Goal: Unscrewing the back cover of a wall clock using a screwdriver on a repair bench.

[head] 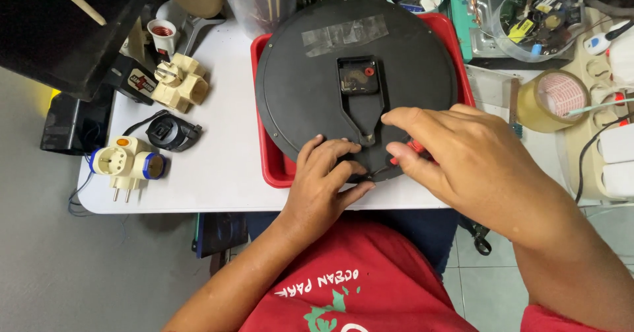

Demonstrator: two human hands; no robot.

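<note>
A round black wall clock (pixel 304 81) lies face down on a red tray (pixel 277 167), its square movement (pixel 358 76) at the centre and a strip of clear tape near its top. My right hand (pixel 462 154) grips a small red-handled screwdriver (pixel 413 148), whose tip points at the clock's lower rim. My left hand (pixel 327 173) rests on that lower rim, fingers curled beside the screwdriver tip. The tip itself is partly hidden by my fingers.
On the white table's left lie cream plug adapters (pixel 181 81), a black adapter (pixel 172 132), a white-and-blue adapter (pixel 125 164) and a lamp socket (pixel 162 35). A roll of tape (pixel 553 98) sits right. Clear containers, circuit boards and a power strip (pixel 614 140) crowd the back and right.
</note>
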